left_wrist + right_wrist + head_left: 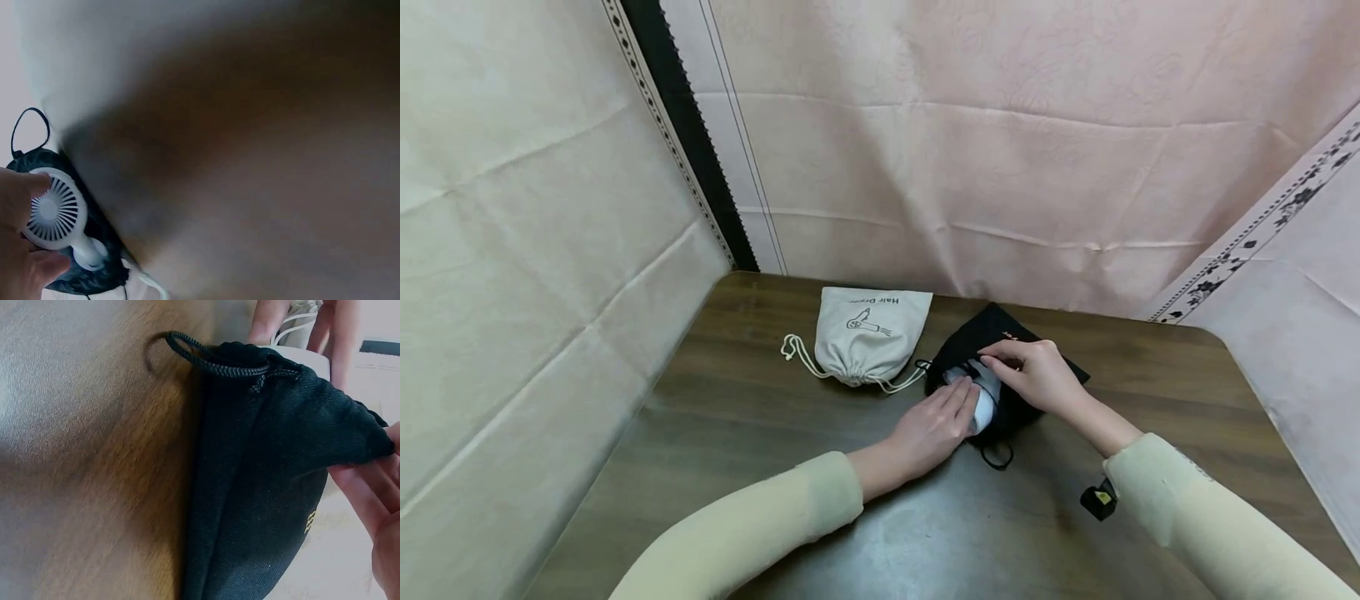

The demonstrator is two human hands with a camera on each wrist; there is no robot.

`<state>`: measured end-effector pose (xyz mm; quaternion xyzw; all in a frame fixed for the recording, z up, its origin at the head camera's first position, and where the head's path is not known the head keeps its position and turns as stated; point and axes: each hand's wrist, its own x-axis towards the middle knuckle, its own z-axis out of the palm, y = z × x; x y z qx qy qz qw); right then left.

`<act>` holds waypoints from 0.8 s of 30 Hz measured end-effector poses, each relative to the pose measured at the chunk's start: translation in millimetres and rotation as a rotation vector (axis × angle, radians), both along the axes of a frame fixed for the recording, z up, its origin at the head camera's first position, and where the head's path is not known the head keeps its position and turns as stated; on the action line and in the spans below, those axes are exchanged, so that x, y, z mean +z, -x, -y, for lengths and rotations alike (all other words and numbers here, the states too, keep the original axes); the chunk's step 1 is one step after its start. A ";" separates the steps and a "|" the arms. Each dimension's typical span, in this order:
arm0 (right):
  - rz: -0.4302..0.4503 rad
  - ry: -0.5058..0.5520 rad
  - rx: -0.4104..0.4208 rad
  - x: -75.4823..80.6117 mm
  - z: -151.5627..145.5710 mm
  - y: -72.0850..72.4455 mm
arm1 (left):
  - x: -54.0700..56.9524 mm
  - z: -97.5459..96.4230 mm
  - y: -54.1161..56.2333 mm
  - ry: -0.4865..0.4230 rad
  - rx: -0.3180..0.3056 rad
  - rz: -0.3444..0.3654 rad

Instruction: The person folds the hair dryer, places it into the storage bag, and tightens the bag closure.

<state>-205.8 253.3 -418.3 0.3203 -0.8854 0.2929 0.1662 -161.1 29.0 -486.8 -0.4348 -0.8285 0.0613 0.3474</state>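
Note:
My left hand grips a small white handheld fan, with its round slatted head between thumb and fingers. The fan's head lies at the mouth of a black drawstring bag, and part of the fan is hidden by the cloth and the hand. On the bag's far side, my right hand pinches the edge of the opening and holds it up. A black cord loop sticks out from the bag's mouth. Small lettering shows on the bag's side in the right wrist view.
A cream drawstring pouch printed "Hair Dryer" lies left of the black bag, its cords spread on the brown wooden table. A small black object with a yellow mark shows by the right sleeve. Pale cloth hangs behind the table.

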 end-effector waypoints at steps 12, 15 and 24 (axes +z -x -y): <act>-0.040 -0.095 0.060 1.1 5.8 -2.9 | 29.0 42.6 17.2 -0.055 -0.058 0.038; -0.057 -0.116 0.073 3.2 7.3 -4.3 | 42.0 47.4 26.3 -0.062 -0.029 0.174; -0.108 -0.167 0.105 6.0 10.3 -9.9 | 57.6 35.1 54.1 -0.062 0.106 0.619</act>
